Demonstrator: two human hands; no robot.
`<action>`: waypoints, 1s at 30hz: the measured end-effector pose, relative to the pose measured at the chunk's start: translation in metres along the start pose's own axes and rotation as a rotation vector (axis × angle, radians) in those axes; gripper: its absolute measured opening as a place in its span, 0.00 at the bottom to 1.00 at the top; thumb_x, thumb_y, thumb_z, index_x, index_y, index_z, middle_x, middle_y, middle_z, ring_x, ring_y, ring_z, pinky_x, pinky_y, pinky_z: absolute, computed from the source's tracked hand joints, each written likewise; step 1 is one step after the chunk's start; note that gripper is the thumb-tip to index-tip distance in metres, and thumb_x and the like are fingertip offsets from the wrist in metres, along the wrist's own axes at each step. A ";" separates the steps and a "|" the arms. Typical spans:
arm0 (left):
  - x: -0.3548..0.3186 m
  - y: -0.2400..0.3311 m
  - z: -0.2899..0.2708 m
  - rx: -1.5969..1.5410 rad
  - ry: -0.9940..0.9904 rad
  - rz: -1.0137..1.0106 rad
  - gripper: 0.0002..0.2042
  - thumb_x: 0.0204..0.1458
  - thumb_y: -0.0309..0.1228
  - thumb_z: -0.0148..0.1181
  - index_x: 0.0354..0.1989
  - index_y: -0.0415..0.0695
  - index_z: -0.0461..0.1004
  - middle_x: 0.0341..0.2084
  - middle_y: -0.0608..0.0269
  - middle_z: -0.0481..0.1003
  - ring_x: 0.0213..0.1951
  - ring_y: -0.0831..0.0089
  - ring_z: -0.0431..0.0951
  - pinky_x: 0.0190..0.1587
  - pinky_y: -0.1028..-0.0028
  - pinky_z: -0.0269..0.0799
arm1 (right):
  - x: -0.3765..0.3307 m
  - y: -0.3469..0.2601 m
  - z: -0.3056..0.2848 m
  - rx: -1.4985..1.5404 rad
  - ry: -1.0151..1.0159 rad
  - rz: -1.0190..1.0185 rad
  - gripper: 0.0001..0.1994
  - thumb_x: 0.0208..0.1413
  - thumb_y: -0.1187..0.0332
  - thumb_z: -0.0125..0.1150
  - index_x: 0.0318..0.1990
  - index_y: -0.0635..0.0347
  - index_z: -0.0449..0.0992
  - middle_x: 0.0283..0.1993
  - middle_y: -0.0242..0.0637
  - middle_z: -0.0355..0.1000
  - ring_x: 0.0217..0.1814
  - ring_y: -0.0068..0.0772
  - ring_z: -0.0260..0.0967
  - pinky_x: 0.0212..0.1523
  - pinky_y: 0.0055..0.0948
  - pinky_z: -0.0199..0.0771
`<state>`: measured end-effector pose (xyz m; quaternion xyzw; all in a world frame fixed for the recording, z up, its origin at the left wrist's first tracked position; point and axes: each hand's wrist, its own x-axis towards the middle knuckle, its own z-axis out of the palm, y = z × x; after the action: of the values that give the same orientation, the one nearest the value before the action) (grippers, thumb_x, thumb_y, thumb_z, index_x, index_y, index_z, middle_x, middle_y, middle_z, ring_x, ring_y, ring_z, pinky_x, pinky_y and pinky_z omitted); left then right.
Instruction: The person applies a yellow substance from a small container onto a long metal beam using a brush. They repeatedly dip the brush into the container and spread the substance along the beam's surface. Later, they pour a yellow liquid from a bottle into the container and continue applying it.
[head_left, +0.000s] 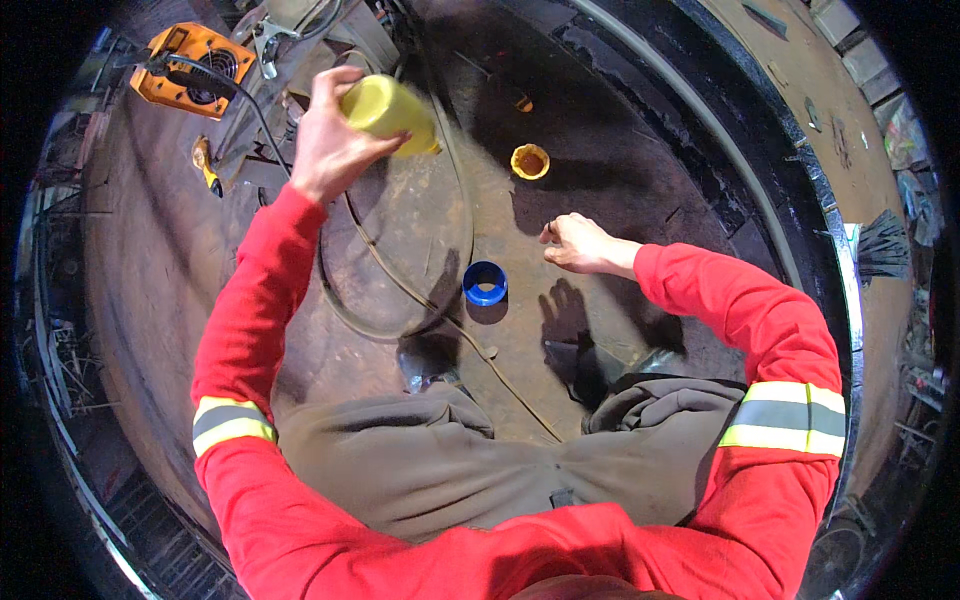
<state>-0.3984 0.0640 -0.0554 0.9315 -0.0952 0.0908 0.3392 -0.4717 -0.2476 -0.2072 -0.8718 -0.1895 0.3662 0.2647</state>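
My left hand (340, 150) is wrapped round a yellow plastic bottle (385, 108), held tilted above the floor with its narrow end toward the right. Off to the right, my right hand (578, 243) hovers with its fingers curled together; whether anything is between them is hidden. Beyond that hand stands a small yellow cup (530, 162) with an uneven rim and orange-brown stuff inside. Closer to my knees sits a blue ring (485, 284), open through the middle.
A hose (470, 200) loops over the brown metal floor (260, 330). At far left are an orange machine with a fan grille (195, 72), a metal clamp (268, 45) and a yellow-black hand tool (207, 167). A dark curved wall edge (745, 160) bounds the right.
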 end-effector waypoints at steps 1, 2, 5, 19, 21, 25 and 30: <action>0.008 -0.012 0.015 -0.012 0.021 0.040 0.39 0.29 0.37 0.79 0.51 0.42 0.62 0.41 0.56 0.73 0.44 0.69 0.75 0.49 0.71 0.71 | -0.002 0.002 0.000 -0.005 0.001 -0.004 0.20 0.45 0.64 0.56 0.46 0.65 0.76 0.44 0.55 0.74 0.50 0.51 0.72 0.54 0.39 0.70; 0.017 -0.014 0.029 -0.020 0.022 0.092 0.39 0.29 0.37 0.78 0.51 0.42 0.62 0.41 0.56 0.73 0.44 0.69 0.75 0.50 0.71 0.71 | -0.003 0.004 0.000 -0.013 -0.004 -0.005 0.20 0.45 0.64 0.55 0.46 0.65 0.76 0.44 0.55 0.74 0.50 0.51 0.72 0.54 0.39 0.70; 0.041 -0.020 0.073 -0.043 0.011 0.224 0.38 0.29 0.38 0.77 0.51 0.42 0.64 0.43 0.56 0.73 0.45 0.68 0.75 0.51 0.71 0.71 | -0.004 0.014 0.003 -0.046 0.004 -0.027 0.20 0.45 0.64 0.55 0.46 0.66 0.76 0.45 0.55 0.74 0.50 0.51 0.72 0.54 0.39 0.70; 0.116 -0.010 0.145 -0.137 0.039 -0.090 0.30 0.26 0.28 0.70 0.43 0.41 0.65 0.33 0.44 0.75 0.38 0.46 0.76 0.40 0.58 0.73 | -0.019 0.051 -0.017 0.141 0.052 0.110 0.19 0.49 0.66 0.57 0.47 0.69 0.74 0.47 0.55 0.73 0.54 0.47 0.71 0.56 0.37 0.68; 0.124 -0.026 0.157 -0.054 0.070 0.021 0.29 0.26 0.29 0.70 0.43 0.41 0.66 0.34 0.44 0.75 0.39 0.45 0.75 0.40 0.56 0.72 | -0.018 0.047 -0.019 0.138 0.043 0.111 0.19 0.49 0.66 0.57 0.47 0.69 0.74 0.47 0.55 0.73 0.54 0.47 0.70 0.56 0.37 0.68; 0.130 -0.036 0.178 -0.029 0.076 0.059 0.28 0.25 0.29 0.70 0.41 0.41 0.68 0.33 0.45 0.75 0.39 0.45 0.73 0.40 0.54 0.71 | -0.012 0.039 -0.021 0.099 0.039 0.075 0.20 0.49 0.65 0.56 0.47 0.68 0.74 0.47 0.55 0.73 0.53 0.49 0.70 0.56 0.37 0.68; 0.136 -0.018 0.183 -0.109 -0.150 -0.015 0.22 0.26 0.28 0.70 0.35 0.41 0.69 0.27 0.48 0.76 0.34 0.51 0.77 0.37 0.59 0.73 | -0.012 0.036 -0.024 0.176 0.043 0.096 0.19 0.50 0.64 0.56 0.47 0.69 0.74 0.48 0.56 0.72 0.55 0.50 0.69 0.57 0.37 0.67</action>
<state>-0.2433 -0.0567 -0.1724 0.9165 -0.1180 0.0128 0.3820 -0.4568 -0.2897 -0.2082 -0.8610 -0.1087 0.3749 0.3262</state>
